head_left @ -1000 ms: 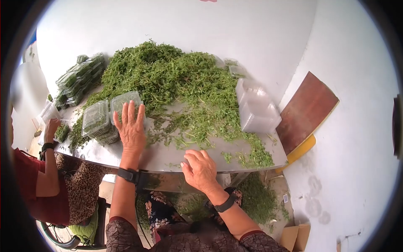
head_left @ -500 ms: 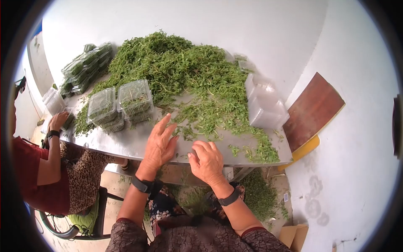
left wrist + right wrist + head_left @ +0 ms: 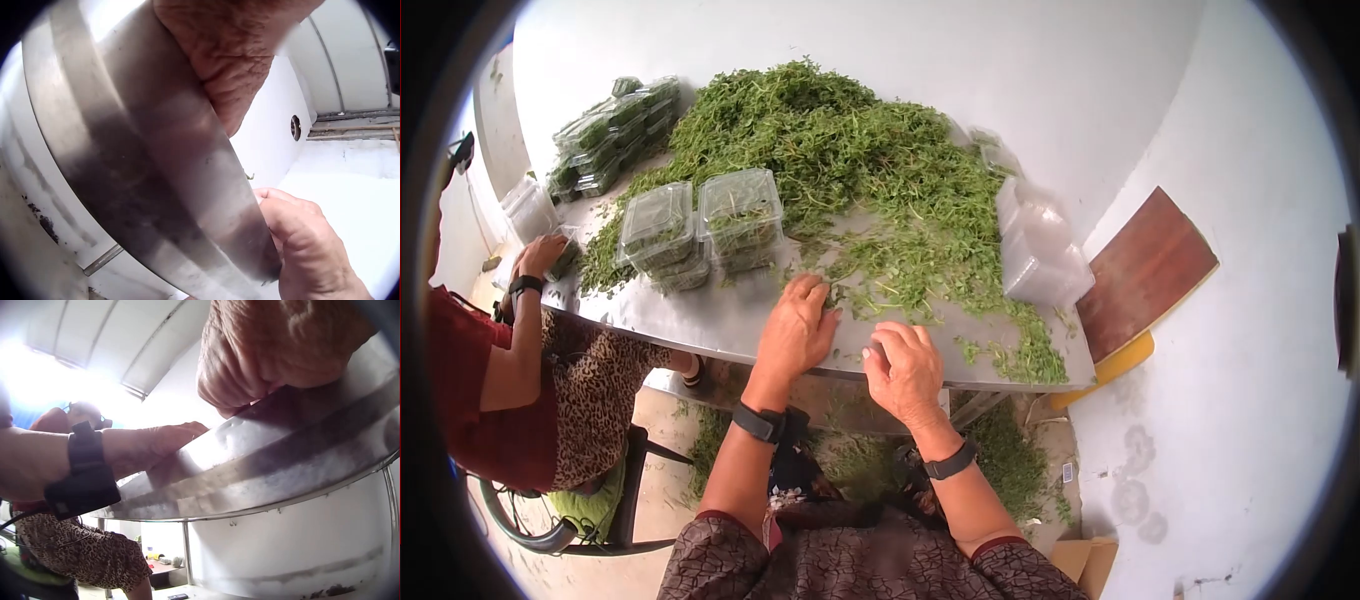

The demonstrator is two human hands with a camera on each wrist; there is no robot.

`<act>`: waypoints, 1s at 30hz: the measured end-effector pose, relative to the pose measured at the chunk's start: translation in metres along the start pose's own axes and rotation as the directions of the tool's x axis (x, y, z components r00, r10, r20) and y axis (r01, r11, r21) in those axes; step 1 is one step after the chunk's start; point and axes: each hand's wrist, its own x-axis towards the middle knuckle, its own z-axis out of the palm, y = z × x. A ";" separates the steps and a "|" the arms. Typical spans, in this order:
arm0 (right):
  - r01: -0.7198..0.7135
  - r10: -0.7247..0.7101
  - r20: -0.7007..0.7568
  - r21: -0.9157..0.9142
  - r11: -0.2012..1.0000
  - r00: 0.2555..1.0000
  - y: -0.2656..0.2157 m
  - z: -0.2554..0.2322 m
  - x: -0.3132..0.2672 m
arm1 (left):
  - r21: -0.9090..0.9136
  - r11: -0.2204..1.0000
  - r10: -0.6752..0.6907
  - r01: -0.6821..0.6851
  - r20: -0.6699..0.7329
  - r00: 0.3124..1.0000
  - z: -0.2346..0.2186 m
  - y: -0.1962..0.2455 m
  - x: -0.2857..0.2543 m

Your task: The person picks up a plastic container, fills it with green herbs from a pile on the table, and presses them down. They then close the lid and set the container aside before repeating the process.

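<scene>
Just in from the metal table's (image 3: 700,325) front edge, my left hand (image 3: 800,325) rests low over the surface, fingers relaxed, beside a few loose sprigs. My right hand (image 3: 907,372) is close by on its right, over the same edge, with loosely bent fingers and nothing visible in them. Both palms are hidden in the head view. Beyond the left hand stand two short stacks of clear lidded boxes filled with greens, a left stack (image 3: 658,225) and a right stack (image 3: 741,210). A large heap of leafy green stems (image 3: 820,150) spreads behind them.
Nested empty clear boxes (image 3: 1040,255) stand at the table's right end. More filled boxes (image 3: 615,130) are piled at the back left. Another person's hand (image 3: 538,255) rests by a small box at the left. A brown board (image 3: 1145,270) leans on the right wall.
My left hand has left the right-hand box stack and come back to the table's front edge beside my right hand. The right hand has barely moved; the head view has shifted slightly.
</scene>
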 end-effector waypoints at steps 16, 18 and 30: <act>-0.053 -0.084 -0.252 -0.491 0.869 0.964 0.054 -0.100 0.069 | 0.127 0.989 -0.070 0.076 -0.050 0.996 0.005 0.000 -0.009; -0.081 -0.084 -0.254 -0.575 0.814 0.963 0.075 -0.115 0.079 | 0.112 0.990 -0.084 0.089 -0.051 0.995 0.004 0.001 -0.008; -0.154 0.090 -0.133 -0.620 0.769 0.987 0.142 -0.105 0.074 | 0.038 0.992 -0.118 0.121 -0.072 0.990 0.004 0.001 -0.008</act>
